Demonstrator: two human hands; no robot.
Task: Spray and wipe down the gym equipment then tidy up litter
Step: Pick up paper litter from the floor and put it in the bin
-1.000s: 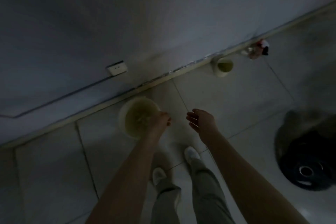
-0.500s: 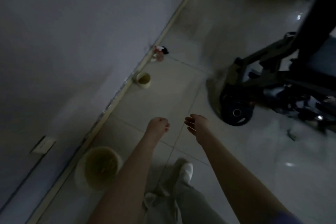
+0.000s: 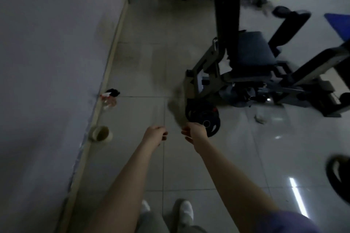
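Pale floor tiles (image 3: 132, 157) fill most of the dim room, and a grey wall (image 3: 47, 62) takes the left side of the frame. Both my arms reach forward in the lower middle. My left hand (image 3: 155, 134) is clenched into a fist and I see nothing inside it. My right hand (image 3: 194, 132) is just beside it, not touching it, with the fingers loosely curled and also holding nothing.

At the middle left, the spray bottle (image 3: 109, 98) with a dark head is on the floor close to the foot of the wall. Below it in the frame, a pale round cup (image 3: 100, 134) stands near the same wall.

A black weight plate (image 3: 205, 119) is just above my right hand in the picture, near the base of a gym machine (image 3: 250, 51) with a black seat and tall back pad, in the upper right. A small crumpled piece of litter (image 3: 260, 118) lies on the tiles below that machine. My white shoes (image 3: 186, 210) show at the bottom edge.
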